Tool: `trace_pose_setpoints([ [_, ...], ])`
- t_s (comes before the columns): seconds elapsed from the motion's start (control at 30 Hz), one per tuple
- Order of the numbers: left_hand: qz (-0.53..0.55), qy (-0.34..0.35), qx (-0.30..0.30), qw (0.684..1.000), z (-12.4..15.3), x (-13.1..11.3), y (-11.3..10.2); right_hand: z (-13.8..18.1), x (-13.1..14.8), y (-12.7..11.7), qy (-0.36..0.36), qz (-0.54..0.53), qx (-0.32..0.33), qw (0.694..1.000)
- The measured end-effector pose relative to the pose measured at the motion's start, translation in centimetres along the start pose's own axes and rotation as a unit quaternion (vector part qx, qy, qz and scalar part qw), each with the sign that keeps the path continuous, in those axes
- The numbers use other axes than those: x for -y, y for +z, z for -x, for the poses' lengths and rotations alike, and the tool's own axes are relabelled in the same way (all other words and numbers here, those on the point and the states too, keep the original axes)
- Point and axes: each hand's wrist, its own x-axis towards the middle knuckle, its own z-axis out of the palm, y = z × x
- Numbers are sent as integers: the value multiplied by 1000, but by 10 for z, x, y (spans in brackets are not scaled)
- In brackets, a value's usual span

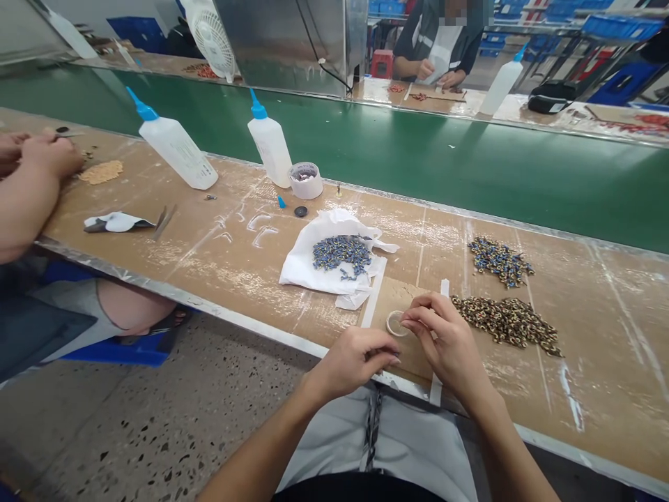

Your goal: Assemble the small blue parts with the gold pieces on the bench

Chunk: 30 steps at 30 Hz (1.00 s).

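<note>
My left hand [360, 355] is closed in a pinch at the table's front edge; whatever lies between its fingertips is too small to name. Just beyond it, my right hand [442, 331] also pinches, its fingertips at the rim of a small round dish [390, 325] whose contents I cannot make out. Both hands are over a brown board [400, 289] with white tape along its sides. Left of the board, small blue pieces [342, 254] lie heaped on a white plastic bag [297, 268]. Right of my right hand spreads a pile of small dark and brass-coloured parts [515, 324].
A second pile of blue and brass parts [499, 261] lies farther back. White bottles [272, 150] with blue nozzles and a tape roll [306, 183] stand near the green belt [366, 146]. A co-worker's hands [49, 153] are at the left; another person [439, 52] sits opposite.
</note>
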Motion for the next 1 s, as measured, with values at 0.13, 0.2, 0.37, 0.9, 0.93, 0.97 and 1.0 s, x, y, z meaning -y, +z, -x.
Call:
trace_pose_setpoints([
  [0.13,4,-17,-1,1000,-1,-2,1,12,-2,2,123,-148,-48,980],
  [0.2,12,-24,-4,1000,-1,-3,1,20,-2,6,189,-210,-103,954],
  [0.37,38,-42,-3,998,-2,-2,5,43,4,14,260,-287,-202,900],
  [0.9,-6,-35,-1,999,-5,-3,8,60,5,20,255,-250,-185,915],
  [0.93,-6,-34,-3,999,-5,-4,8,60,5,20,254,-248,-183,917],
  [0.97,-7,-33,-5,999,-5,-4,8,61,4,21,254,-247,-179,918],
  [1.0,-8,-31,-6,999,-5,-4,8,61,4,21,253,-248,-172,919],
])
